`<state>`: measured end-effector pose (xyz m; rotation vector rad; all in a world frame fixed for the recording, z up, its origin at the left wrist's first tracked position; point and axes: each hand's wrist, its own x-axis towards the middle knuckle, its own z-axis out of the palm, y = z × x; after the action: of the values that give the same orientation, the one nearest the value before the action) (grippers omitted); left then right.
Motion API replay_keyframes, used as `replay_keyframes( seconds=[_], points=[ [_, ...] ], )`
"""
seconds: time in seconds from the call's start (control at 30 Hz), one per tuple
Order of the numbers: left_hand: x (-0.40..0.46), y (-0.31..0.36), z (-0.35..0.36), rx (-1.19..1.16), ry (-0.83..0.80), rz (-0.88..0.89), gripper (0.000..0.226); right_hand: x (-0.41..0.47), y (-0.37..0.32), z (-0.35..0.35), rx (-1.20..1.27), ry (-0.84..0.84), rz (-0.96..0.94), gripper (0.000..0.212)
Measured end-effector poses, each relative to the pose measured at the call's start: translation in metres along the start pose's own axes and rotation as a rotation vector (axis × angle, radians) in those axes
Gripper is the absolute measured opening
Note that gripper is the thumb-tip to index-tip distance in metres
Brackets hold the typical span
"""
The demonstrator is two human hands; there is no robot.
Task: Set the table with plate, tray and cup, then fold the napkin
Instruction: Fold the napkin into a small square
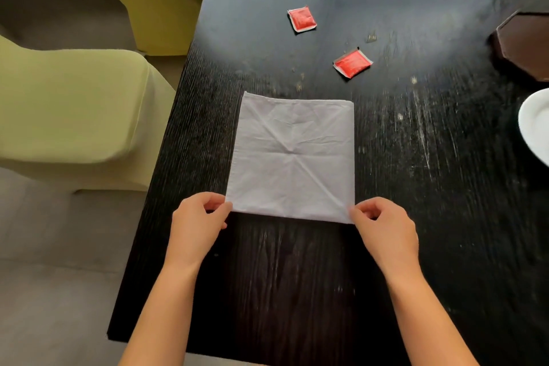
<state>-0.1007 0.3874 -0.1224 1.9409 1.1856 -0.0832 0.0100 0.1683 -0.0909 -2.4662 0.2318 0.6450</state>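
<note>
Left hand (197, 221) and right hand (384, 226) each pinch a near corner of the creased white square cloth napkin (292, 154), lying flat on the dark wood-grain table (297, 291). Beyond lie two red sauce sachets (352, 63); a white plate rim (534, 125) shows at the right edge.

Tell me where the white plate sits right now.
In the head view the white plate is cut off by the right edge, on the dark table, right of the napkin.
</note>
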Motion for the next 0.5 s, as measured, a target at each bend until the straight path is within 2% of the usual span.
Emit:
replay_keyframes(
  seconds=[0.13, 0.27, 0.5],
  points=[
    [-0.005, -0.004, 0.002, -0.060, -0.050, 0.017, 0.014, -0.001, 0.006, 0.004, -0.039, 0.061, -0.051, 0.012],
    [-0.014, -0.003, 0.008, -0.105, 0.003, 0.048, 0.015, -0.001, 0.008, 0.005, -0.048, 0.031, -0.039, 0.023],
    [-0.015, -0.002, 0.019, -0.306, 0.053, -0.015, 0.013, -0.001, 0.011, 0.002, 0.146, 0.007, 0.007, 0.004]
  ],
)
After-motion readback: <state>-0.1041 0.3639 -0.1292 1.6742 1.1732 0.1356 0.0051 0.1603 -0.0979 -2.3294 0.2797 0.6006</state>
